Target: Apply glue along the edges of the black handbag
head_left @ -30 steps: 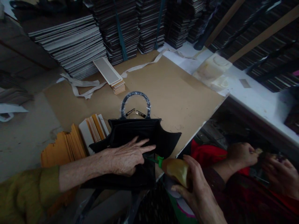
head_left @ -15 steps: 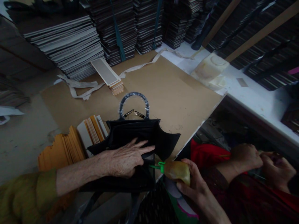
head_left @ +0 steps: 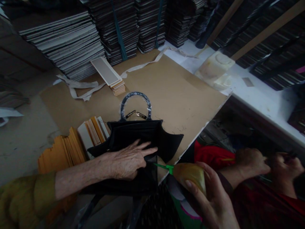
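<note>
A black handbag (head_left: 166,144) stands with its top gaping on the brown board; a plastic-wrapped handle (head_left: 135,93) arches up at its far side. My left hand (head_left: 126,160) reaches into the bag, fingers spread and pressing on the dark lining. In my right hand (head_left: 214,187) is a yellowish squeeze bottle (head_left: 189,175), probably glue, held on its side. Its green nozzle (head_left: 166,166) points left at the bag's right side, close to my left fingertips. Whether the tip touches the bag, I cannot tell.
Orange-edged boards (head_left: 64,151) stand left of the bag. A small pile of grey-topped strips (head_left: 107,71) lies behind it. Tall stacks of dark panels (head_left: 69,44) line the back. A cloudy plastic container (head_left: 214,68) sits back right. A co-worker's hands (head_left: 252,162) are at the right.
My right hand and the bottle have shifted right and slightly back from the bag. The left hand stays in place. The co-worker's hands have moved a little apart.
</note>
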Available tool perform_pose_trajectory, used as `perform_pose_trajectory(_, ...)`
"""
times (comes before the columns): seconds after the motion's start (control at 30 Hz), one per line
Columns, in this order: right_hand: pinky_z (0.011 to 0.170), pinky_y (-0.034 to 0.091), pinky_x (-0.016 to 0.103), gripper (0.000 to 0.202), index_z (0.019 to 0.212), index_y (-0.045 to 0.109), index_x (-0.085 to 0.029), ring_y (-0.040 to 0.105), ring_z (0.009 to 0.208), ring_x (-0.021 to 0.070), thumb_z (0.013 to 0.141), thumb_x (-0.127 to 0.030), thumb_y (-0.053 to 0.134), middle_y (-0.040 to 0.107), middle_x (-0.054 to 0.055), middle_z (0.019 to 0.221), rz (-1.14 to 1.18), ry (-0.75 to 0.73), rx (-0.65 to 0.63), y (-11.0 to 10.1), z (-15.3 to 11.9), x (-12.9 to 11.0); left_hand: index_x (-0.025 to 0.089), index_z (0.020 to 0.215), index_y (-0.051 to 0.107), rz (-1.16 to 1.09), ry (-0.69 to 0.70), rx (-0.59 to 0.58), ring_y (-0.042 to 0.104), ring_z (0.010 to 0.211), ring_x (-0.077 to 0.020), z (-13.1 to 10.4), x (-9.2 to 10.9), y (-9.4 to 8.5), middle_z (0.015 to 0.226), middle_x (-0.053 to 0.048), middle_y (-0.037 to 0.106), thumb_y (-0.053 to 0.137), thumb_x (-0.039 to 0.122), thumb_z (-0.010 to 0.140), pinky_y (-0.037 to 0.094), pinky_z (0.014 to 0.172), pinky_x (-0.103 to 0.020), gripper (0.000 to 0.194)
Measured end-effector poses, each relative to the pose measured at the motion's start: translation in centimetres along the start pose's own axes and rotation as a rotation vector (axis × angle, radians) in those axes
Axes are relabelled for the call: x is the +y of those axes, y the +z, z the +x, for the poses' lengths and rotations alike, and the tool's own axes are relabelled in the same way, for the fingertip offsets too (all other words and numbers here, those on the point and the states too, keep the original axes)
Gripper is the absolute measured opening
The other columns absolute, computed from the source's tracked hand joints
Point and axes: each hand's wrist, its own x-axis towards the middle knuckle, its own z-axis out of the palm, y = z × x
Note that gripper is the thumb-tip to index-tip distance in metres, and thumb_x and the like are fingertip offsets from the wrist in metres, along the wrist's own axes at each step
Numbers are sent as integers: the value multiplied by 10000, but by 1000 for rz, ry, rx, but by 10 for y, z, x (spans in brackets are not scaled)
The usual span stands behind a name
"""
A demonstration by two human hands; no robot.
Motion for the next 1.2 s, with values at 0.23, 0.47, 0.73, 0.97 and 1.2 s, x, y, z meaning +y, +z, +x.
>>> perform_pose_trajectory(0.23, 768, 564, 194, 514, 1325, 390, -211, 610, 1028, 174, 872, -398, 545, 556, 85, 1188, -255, -497, 120, 13, 2, 1, 143, 862, 671, -14, 4, 24, 51, 1405, -300, -1, -2, 5, 1519, -38, 162, 536, 43, 604, 119, 1129, -602, 308)
perform_pose_trajectory(0.47, 789, 529, 160, 410, 1242, 434, -191, 585, 995, 140, 886, -364, 541, 549, 65, 1125, -204, -462, 129, 15, 4, -10, 152, 846, 668, 9, 22, 32, 46, 1406, -297, 0, -2, 7, 1525, -24, 143, 503, 55, 587, 125, 1125, -605, 322)
perform_pose_trajectory(0.73, 825, 513, 128, 411, 1228, 451, -226, 605, 988, 118, 863, -367, 578, 565, 36, 1121, -184, -476, 27, 6, 1, 2, 148, 832, 661, -5, 1, 50, 22, 1407, -294, 0, 0, 14, 1526, -26, 141, 483, 58, 551, 79, 1125, -613, 345)
perform_pose_trajectory(0.97, 809, 510, 113, 365, 1192, 483, -254, 620, 950, 104, 868, -402, 564, 590, 10, 1083, -161, -454, 29, 4, 4, -2, 135, 792, 654, 36, -34, 81, -16, 1406, -294, 1, 10, 23, 1525, -47, 132, 466, 47, 557, 67, 1119, -623, 314)
perform_pose_trajectory(1.2, 813, 506, 96, 410, 1210, 485, -308, 635, 970, 87, 842, -457, 586, 623, -20, 1104, -137, -353, -44, -3, 0, 4, 105, 770, 635, 48, -65, 143, -68, 1394, -315, 3, 23, 42, 1527, -91, 78, 452, 27, 619, 31, 1112, -639, 250)
